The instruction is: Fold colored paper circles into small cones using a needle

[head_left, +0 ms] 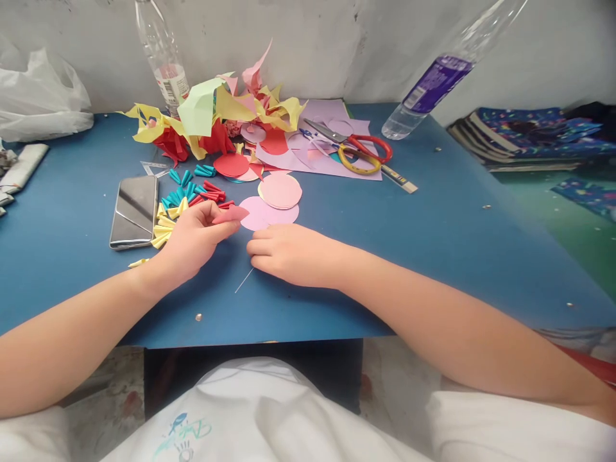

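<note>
Between the thumb and fingers of my left hand [199, 231] is a piece of pinkish-red paper [230, 215], folded or curled. My right hand [289, 253] is closed low over the table, its fingertips hidden from view. A thin pale stick [244, 280], perhaps a needle, juts from under its fingers. Just beyond both hands lie a lilac paper circle [255, 215] and a stack of pink paper circles [282, 191]. Small rolled paper cones sit near my left hand: yellow cones [163, 231], teal cones [185, 192] and red cones [212, 192].
A phone [135, 212] lies left of the cones. Behind are crumpled paper scraps [199, 106], red paper circles [231, 165], lilac sheets [332, 163], scissors [360, 151] and a cutter blade [399, 178]. Plastic bottles [171, 77] [433, 86] and a white bag [43, 96] stand along the wall.
</note>
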The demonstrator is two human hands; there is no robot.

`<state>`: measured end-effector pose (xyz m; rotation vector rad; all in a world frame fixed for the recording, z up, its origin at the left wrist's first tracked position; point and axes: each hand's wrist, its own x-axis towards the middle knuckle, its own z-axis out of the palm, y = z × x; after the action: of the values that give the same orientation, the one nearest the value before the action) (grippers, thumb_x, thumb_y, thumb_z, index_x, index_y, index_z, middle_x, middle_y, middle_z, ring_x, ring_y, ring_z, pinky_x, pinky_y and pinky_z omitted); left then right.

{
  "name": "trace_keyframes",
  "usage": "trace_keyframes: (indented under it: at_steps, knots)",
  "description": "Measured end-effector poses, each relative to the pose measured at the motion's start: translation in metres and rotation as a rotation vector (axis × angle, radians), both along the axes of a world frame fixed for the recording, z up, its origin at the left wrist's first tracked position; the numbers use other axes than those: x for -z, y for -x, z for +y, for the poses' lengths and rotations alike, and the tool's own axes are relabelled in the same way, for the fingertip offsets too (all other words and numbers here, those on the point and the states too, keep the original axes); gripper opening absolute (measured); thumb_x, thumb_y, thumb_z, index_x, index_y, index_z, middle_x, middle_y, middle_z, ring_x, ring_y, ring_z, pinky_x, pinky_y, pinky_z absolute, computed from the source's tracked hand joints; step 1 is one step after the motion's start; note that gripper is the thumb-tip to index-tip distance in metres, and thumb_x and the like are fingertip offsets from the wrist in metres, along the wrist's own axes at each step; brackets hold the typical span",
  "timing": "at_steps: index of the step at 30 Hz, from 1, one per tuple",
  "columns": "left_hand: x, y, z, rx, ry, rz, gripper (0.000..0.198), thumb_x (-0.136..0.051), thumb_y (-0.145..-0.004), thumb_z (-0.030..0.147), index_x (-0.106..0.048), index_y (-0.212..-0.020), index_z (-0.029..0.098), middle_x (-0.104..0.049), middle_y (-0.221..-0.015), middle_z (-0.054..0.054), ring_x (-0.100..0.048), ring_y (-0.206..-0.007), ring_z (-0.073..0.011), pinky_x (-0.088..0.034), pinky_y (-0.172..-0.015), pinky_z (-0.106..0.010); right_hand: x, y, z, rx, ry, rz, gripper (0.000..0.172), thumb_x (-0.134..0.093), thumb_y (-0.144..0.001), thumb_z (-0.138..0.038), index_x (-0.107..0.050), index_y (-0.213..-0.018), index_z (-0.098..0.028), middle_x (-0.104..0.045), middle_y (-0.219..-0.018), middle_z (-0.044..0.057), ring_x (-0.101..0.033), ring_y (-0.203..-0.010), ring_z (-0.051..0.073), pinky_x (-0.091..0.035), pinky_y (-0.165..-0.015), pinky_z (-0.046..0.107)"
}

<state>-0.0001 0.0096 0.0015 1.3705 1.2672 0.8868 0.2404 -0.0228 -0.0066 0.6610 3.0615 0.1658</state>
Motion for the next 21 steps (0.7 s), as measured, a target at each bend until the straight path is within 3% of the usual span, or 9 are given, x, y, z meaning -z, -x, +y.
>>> trace_keyframes:
  at_steps: [4, 10, 14, 17, 19, 21]
  knots:
    - [-0.001, 0.000, -0.002, 0.040, 0.063, -0.126, 0.051, -0.103, -0.070, 0.025, -0.052, -0.071, 0.025, -0.059, -0.076, 0.005, -0.054, -0.080, -0.0160, -0.042, -0.081, -0.034, -0.011, 0.021, -0.010, 0.021, -0.018, -0.085, 0.046, -0.049, -0.119, 0.002, -0.088, -0.100, -0.012, -0.079, -0.096, 0.014, -0.067, -0.089, 0.030, -0.044, -0.071, 0.044]
    - [0.001, 0.000, 0.002, 0.004, 0.103, -0.149, 0.051, -0.105, -0.066, 0.026, -0.055, -0.073, 0.024, -0.060, -0.074, 0.005, -0.055, -0.078, -0.0154, -0.040, -0.078, -0.035, -0.017, 0.031, -0.012, 0.079, 0.001, -0.150, 0.046, -0.046, -0.119, 0.003, -0.089, -0.110, -0.010, -0.082, -0.102, 0.017, -0.066, -0.092, 0.031, -0.047, -0.077, 0.044]
    - [0.003, -0.001, 0.004, 0.005, 0.103, -0.179, 0.052, -0.102, -0.066, 0.023, -0.051, -0.074, 0.024, -0.061, -0.075, 0.005, -0.056, -0.078, -0.0138, -0.042, -0.079, -0.033, -0.015, 0.018, -0.008, 0.155, 0.080, -0.131, 0.032, -0.057, -0.121, -0.003, -0.088, -0.115, -0.012, -0.084, -0.108, 0.014, -0.072, -0.101, 0.030, -0.049, -0.079, 0.042]
    - [0.004, 0.000, 0.004, 0.012, 0.098, -0.179, 0.051, -0.101, -0.069, 0.022, -0.050, -0.074, 0.024, -0.060, -0.077, 0.004, -0.058, -0.080, -0.0139, -0.044, -0.080, -0.032, -0.012, 0.000, -0.001, 0.162, 0.205, -0.039, 0.021, -0.069, -0.124, -0.015, -0.089, -0.122, -0.014, -0.085, -0.128, 0.014, -0.077, -0.118, 0.029, -0.054, -0.087, 0.039]
    - [0.004, 0.000, 0.005, 0.019, 0.101, -0.174, 0.048, -0.100, -0.073, 0.022, -0.052, -0.076, 0.024, -0.061, -0.079, 0.003, -0.059, -0.081, -0.0143, -0.045, -0.080, -0.032, -0.010, -0.009, 0.004, 0.233, 0.262, 0.066, 0.018, -0.073, -0.123, -0.017, -0.090, -0.128, -0.014, -0.084, -0.136, 0.016, -0.078, -0.119, 0.030, -0.054, -0.089, 0.039]
    - [0.006, 0.001, 0.006, 0.020, 0.101, -0.161, 0.044, -0.099, -0.075, 0.022, -0.055, -0.077, 0.023, -0.061, -0.081, 0.003, -0.060, -0.082, -0.0144, -0.046, -0.081, -0.032, -0.010, -0.012, 0.008, 0.305, 0.265, 0.034, 0.022, -0.070, -0.125, -0.016, -0.091, -0.129, -0.015, -0.084, -0.139, 0.017, -0.078, -0.120, 0.030, -0.055, -0.091, 0.039]
